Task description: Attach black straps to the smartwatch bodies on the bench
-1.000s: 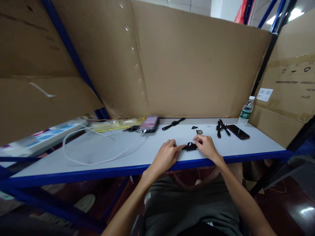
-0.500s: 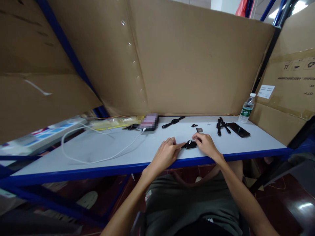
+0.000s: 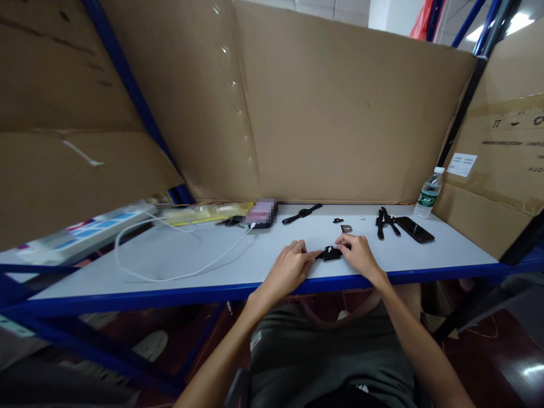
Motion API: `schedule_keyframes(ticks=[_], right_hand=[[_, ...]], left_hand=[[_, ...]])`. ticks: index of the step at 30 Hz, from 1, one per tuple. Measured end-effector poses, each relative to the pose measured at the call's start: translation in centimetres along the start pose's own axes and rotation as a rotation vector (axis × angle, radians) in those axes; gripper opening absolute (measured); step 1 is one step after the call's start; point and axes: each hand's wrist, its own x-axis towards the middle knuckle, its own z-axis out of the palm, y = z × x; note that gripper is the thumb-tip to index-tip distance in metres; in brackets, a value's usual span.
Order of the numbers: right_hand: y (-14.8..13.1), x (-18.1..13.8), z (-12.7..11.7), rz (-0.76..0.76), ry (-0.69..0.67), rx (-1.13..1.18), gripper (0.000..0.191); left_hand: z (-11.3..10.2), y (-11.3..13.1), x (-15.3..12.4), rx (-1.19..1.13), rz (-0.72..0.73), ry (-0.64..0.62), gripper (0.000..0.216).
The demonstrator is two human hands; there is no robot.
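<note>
A black spokeshave (image 3: 332, 255) with small shiny bits at its middle lies low over the near part of the table. My left hand (image 3: 293, 263) grips its left end, index finger stretched along the handle. At its right side is my right hand (image 3: 355, 252), thumb and fingertips pinched together. Whatever those fingertips hold is too small to make out, and the hand covers the tool's right end. Just beyond lie a slotted metal blade (image 3: 346, 228), a small black piece (image 3: 338, 220) and a tiny silvery piece (image 3: 362, 217).
Another black spokeshave (image 3: 302, 213) rests farther back. To the right are black-handled tools (image 3: 385, 222), a phone (image 3: 415, 230) and a water bottle (image 3: 429, 192). A white cable (image 3: 170, 280) loops leftward from a blurred device (image 3: 262, 212). Cardboard (image 3: 323, 113) walls the back.
The view has shifted slightly, so everything sits a little lower and to the right. My right fingertips have drawn slightly away from the spokeshave's middle. My left hand keeps its hold.
</note>
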Motion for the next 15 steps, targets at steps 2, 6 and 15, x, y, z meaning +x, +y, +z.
schedule_keyframes(ticks=[2,6,15], right_hand=[[-0.06,-0.04,-0.07,-0.006,-0.001,-0.003,0.021],[-0.44,-0.14,-0.27,-0.099,-0.064,-0.005,0.029],[-0.60,-0.29,-0.23,-0.233,-0.231,-0.031,0.033]], left_hand=[[0.10,-0.08,-0.02,0.004,0.005,-0.001,0.040],[0.28,-0.25,-0.03,0.006,0.014,-0.003,0.040],[0.04,-0.11,0.02,-0.007,0.017,-0.006,0.041]])
